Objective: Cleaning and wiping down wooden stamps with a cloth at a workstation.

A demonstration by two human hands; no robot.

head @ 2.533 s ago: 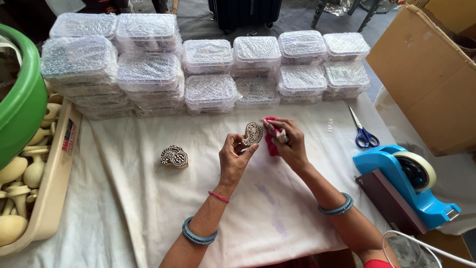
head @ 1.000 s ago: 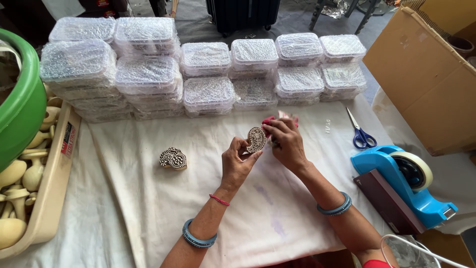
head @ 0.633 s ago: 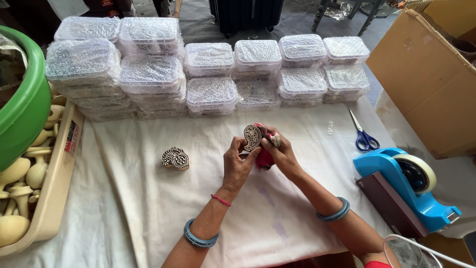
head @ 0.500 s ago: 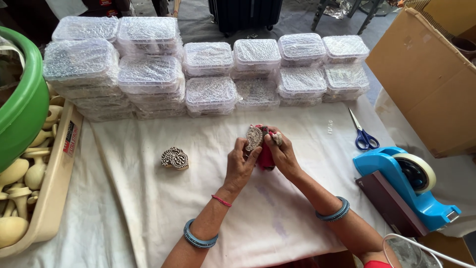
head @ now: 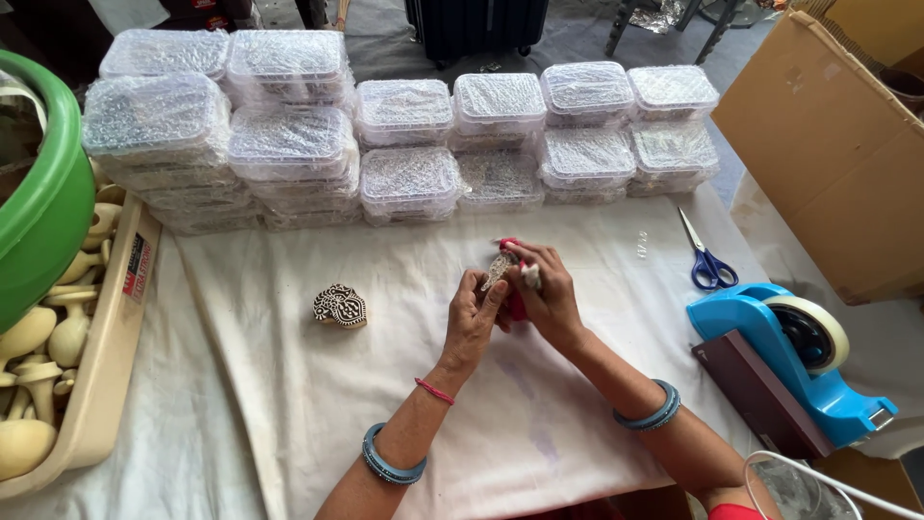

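A small carved wooden block (head: 499,269) is held above the middle of the worktop (head: 289,385), pinched between the left hand (head: 474,323) and the right hand (head: 545,294). The left grip is closed on the block's lower edge, fingers pointing up and away; the right grip is wrapped around a red object (head: 516,303) and also touches the block. Both forearms are angled inward from the near edge. The block is seen nearly edge-on, its long axis tilted up toward the far edge. A second carved block (head: 340,306) lies flat to the left, well apart.
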